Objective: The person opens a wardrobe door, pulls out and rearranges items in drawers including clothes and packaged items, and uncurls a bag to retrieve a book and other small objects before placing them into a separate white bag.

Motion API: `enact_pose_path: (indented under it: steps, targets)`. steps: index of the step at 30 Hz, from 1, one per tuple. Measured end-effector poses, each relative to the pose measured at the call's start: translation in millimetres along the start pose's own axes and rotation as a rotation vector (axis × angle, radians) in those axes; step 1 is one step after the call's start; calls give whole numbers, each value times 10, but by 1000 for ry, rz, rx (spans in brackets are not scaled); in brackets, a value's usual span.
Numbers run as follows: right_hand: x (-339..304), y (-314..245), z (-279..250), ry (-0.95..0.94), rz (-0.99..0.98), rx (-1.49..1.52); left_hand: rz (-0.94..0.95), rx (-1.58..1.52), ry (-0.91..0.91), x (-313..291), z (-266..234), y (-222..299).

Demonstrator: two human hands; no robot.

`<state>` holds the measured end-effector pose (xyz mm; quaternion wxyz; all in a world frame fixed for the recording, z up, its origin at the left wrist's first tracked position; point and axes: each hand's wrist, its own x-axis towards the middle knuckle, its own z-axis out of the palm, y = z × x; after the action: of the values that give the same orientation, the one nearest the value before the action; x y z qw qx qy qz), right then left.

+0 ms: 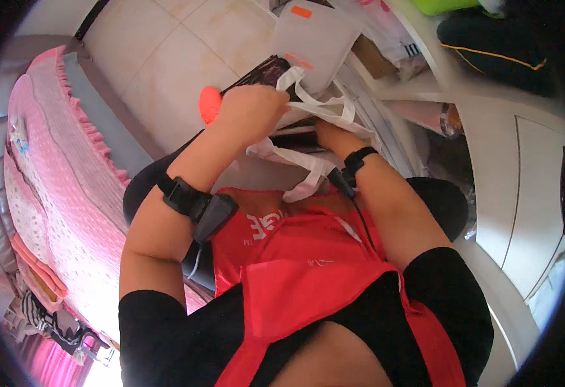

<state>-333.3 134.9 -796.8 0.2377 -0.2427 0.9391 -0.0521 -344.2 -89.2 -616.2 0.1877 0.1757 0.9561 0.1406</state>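
Note:
In front of my lap is a white bag (311, 169) with loose, looped handles. My left hand (256, 109) is closed at the bag's upper left, its fingertips pinching the white handle (292, 79). My right hand (334, 138) reaches into the bag's opening from the right, and its fingers are mostly hidden there. Between the hands shows a dark, glossy thing (298, 140) whose kind I cannot make out. Beyond my left hand lies another dark, shiny flat thing (266, 71). A rounded orange-red object (209, 104) sits just left of that hand.
A bed with a pink ruffled cover (63, 161) runs along the left. Pale floor tiles (166, 58) lie ahead. At the far side stands a whitish translucent package (314, 42) with an orange label. White shelving (489, 119) holding packages borders the right.

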Motion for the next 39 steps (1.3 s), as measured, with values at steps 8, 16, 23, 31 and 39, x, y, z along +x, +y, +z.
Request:
enact_pose_path:
  steps: [8,16,23,31,39]
  targets:
    - [-47,-13,-38,-440,1,83,-59,103,25,-121,-24,-36]
    - [33,-108,-40,-269,-58,119,-25,219,83,-233,-120,-11]
    - [244,293,682,-147,-115,259,-28,187,74,-185,-244,102]
    - [-83,-126,-563,-194,-134,443,-2,179,114,-164,-153,38]
    - [-674,58,-764,-152,-430,93,5,98,86,-181,-72,-30]
